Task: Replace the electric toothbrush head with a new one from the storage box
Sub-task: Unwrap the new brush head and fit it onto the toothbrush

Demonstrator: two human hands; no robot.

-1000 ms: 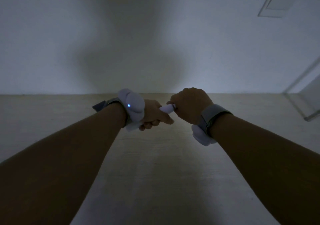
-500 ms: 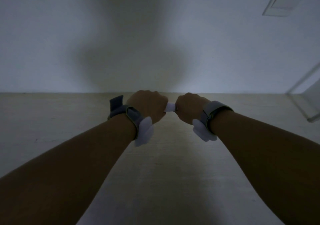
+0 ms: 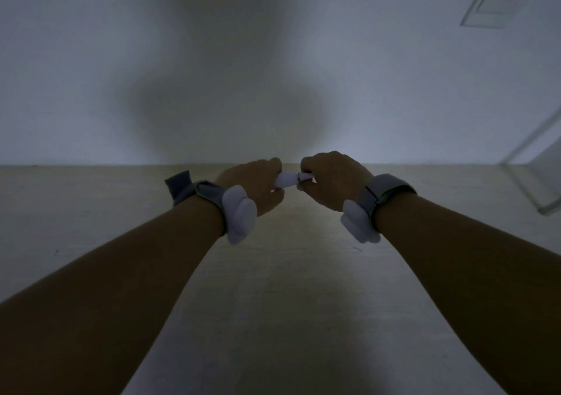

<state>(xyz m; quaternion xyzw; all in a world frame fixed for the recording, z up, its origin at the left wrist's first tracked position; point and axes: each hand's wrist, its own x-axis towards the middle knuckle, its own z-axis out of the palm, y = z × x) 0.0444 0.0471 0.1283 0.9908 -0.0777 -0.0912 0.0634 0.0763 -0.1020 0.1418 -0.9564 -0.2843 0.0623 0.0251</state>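
The white electric toothbrush (image 3: pixel 287 179) is held level in the air above the pale tabletop (image 3: pixel 273 273), showing only as a short length between two fists. The left hand (image 3: pixel 253 182) has its fingers curled tight around one end, the right hand (image 3: pixel 329 179) pinches the other end with bent fingers (image 3: pixel 306 168). Each wrist carries a strapped white device. A clear box (image 3: pixel 534 179) stands well apart at the right edge.

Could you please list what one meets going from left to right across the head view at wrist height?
Left wrist strap → left hand → white toothbrush → right hand → right wrist strap → clear box.
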